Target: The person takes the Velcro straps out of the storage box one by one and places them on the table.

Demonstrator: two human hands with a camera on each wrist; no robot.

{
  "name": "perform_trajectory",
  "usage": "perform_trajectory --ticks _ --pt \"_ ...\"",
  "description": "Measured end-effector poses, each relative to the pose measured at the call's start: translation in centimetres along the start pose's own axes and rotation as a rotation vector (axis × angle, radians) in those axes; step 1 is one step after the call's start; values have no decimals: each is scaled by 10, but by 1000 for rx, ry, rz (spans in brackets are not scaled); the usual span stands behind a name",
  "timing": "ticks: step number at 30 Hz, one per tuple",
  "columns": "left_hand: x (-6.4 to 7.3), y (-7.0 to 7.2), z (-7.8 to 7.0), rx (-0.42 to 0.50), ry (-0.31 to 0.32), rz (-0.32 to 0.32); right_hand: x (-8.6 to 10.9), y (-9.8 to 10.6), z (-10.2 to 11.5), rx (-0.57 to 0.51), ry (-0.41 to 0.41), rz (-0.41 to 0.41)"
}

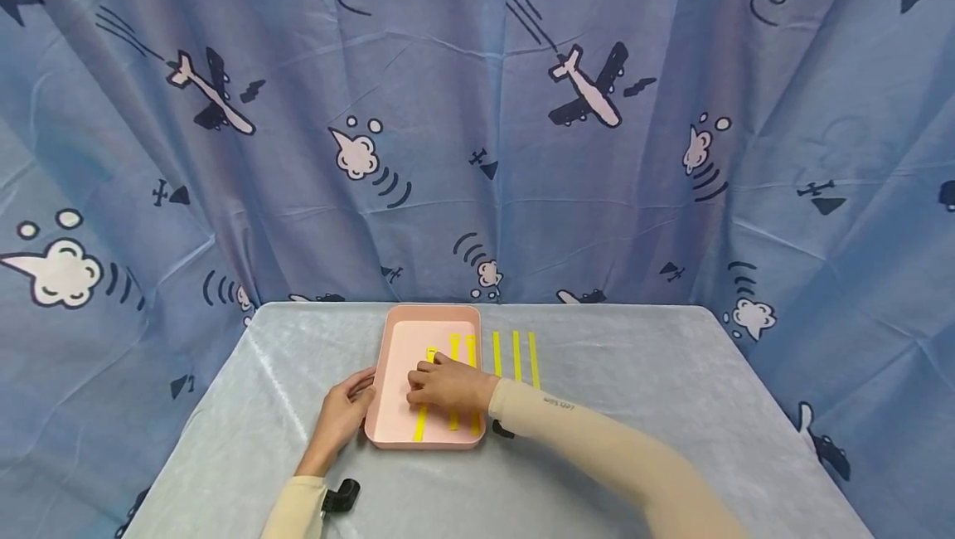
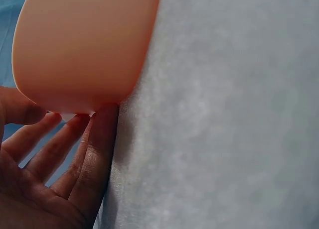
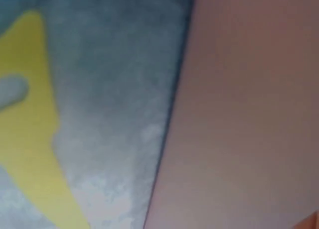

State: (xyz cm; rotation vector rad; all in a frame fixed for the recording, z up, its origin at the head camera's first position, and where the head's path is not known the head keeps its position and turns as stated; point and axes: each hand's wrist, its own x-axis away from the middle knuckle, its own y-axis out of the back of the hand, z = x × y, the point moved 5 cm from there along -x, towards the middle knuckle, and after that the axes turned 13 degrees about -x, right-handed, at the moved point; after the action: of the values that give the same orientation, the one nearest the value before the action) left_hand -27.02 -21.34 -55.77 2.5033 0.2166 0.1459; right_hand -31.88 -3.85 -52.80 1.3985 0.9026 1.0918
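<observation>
A pink tray [image 1: 395, 431] stands on the table, with several flat yellow strips in it. My left hand [image 1: 346, 415] is at the tray's left side. In the left wrist view its nearly straight fingers [image 2: 97, 154] and thumb touch the tray wall [image 2: 84, 50]. Over the tray, my right hand [image 1: 448, 386] has curled fingers and grips a slanting yellow strip [image 1: 420, 423], which has a slotted head; the contact is partly hidden by the hand. Beside it in the tray lie two more strips, one a yellow strip [image 1: 454, 343] with a widened top, both partly covered by the hand.
Right of the tray, three yellow strips [image 1: 516, 355] lie side by side on the grey cloth-covered table [image 1: 634, 373], their near ends behind the right forearm. In the right wrist view a yellow strip head [image 3: 35, 119] with an oval hole looms close. A blue patterned curtain [image 1: 477, 191] hangs behind.
</observation>
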Motion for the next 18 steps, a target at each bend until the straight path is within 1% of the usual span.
perform_trajectory --ticks 2,3,5,8,11,14,18 --pt "0 0 -1 -8 -3 -4 1 0 0 13 4 -8" --pt "0 0 -1 -14 -8 -6 1 -1 0 0 0 -16" --pt "1 0 -1 -19 -14 -9 2 -3 -2 -51 -9 -34" --pt "1 -1 0 -24 -18 -12 3 -3 -4 -158 -18 -57" --pt "1 -1 0 -27 -20 -16 4 -1 -3 -205 -2 -67" --pt "1 -1 -1 -20 -18 -13 4 1 -2 -188 14 -69" --pt "0 -1 -1 -11 -14 -8 2 3 2 -105 17 -41"
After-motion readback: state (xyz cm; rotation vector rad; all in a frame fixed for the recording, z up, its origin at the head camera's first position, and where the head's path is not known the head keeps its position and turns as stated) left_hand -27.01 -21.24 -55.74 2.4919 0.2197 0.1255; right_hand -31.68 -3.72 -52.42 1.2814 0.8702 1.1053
